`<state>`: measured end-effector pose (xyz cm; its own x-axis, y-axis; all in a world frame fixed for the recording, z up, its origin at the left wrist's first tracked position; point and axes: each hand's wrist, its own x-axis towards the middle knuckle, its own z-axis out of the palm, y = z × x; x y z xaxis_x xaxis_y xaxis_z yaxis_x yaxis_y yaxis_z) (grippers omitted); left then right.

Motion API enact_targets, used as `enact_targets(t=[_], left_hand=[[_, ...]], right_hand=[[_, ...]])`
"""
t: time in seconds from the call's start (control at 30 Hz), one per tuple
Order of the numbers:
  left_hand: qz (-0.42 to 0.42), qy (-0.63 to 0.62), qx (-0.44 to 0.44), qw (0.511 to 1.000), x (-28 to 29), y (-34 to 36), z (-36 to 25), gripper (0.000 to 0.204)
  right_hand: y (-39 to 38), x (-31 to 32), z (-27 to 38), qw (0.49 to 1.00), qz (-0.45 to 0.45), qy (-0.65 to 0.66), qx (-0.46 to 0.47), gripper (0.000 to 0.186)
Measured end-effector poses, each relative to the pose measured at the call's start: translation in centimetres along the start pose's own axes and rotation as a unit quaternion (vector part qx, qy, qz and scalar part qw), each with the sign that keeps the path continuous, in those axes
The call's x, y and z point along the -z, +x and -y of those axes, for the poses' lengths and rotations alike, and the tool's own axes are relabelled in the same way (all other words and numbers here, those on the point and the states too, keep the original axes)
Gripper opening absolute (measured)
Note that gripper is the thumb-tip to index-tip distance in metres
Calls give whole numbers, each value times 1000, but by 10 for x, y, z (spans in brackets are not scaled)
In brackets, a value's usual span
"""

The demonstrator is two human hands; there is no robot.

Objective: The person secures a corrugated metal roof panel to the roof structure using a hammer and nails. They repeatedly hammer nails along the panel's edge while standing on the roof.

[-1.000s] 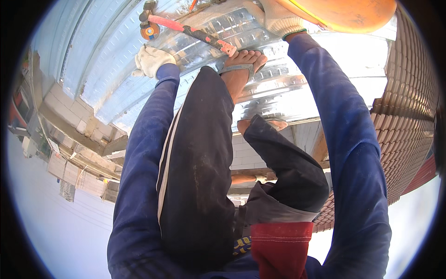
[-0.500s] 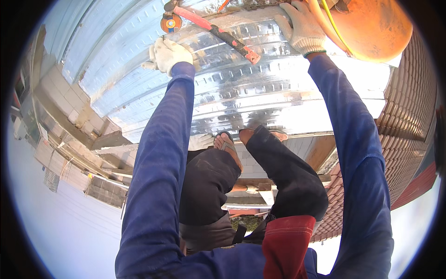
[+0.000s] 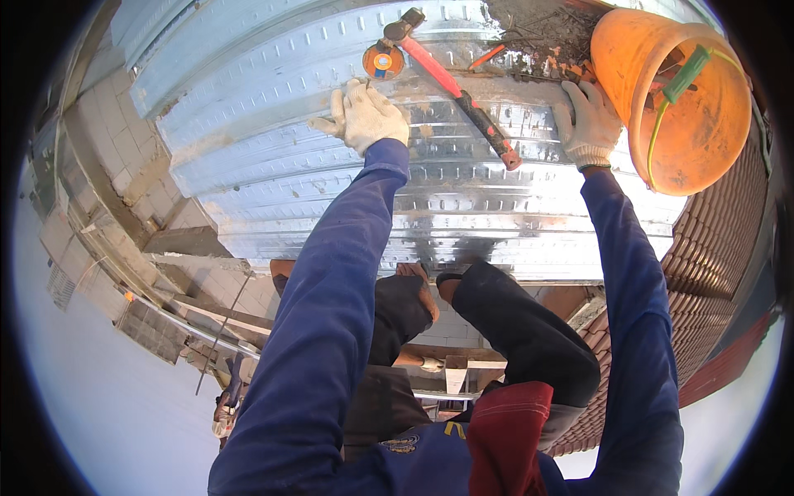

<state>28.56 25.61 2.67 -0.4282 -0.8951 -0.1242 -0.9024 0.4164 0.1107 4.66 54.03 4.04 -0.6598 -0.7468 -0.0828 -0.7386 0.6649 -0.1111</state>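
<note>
Bracing on the ribbed metal sheet (image 3: 273, 149) looks like the step in hand; any next move would call for weight settled on 1 arm before the other lifts. The left hand (image 3: 370, 118), gloved, lies back upward on the sheet, 1 outer finger parted from the rest; I cannot tell whether the others pinch anything small. Just beyond it lies an orange disc (image 3: 374, 63). Next comes the hammer (image 3: 466, 102), on the sheet between the 2 hands and held by neither. Its long axis slants: head far and leftward, beside the disc, handle end near and rightward. The sheet's ribs run crosswise, left to right, bowed by the lens. Farther right, the right hand (image 3: 589, 124), also gloved, is spread palm down, thumb apart, apparently pressing on the sheet. Just beside it, an orange bucket (image 3: 616, 50) is tipped, mouth toward the wearer and rightward.
</note>
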Motion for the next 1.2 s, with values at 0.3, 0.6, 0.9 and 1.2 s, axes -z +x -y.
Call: enact_targets(t=[0.3, 0.6, 0.9, 1.2], left_hand=[[3, -30, 10, 999, 18, 5, -4, 25], [-14, -78, 16, 997, 26, 6, -7, 24], [54, -198, 35, 978, 75, 34, 91, 27], [-105, -115, -57, 986, 83, 89, 252, 18]], right_hand=[[16, 33, 30, 1000, 21, 1, 3, 44], [15, 44, 37, 1000, 8, 17, -24, 41], [5, 41, 70, 999, -17, 27, 31, 40], [12, 63, 107, 995, 70, 74, 24, 44]])
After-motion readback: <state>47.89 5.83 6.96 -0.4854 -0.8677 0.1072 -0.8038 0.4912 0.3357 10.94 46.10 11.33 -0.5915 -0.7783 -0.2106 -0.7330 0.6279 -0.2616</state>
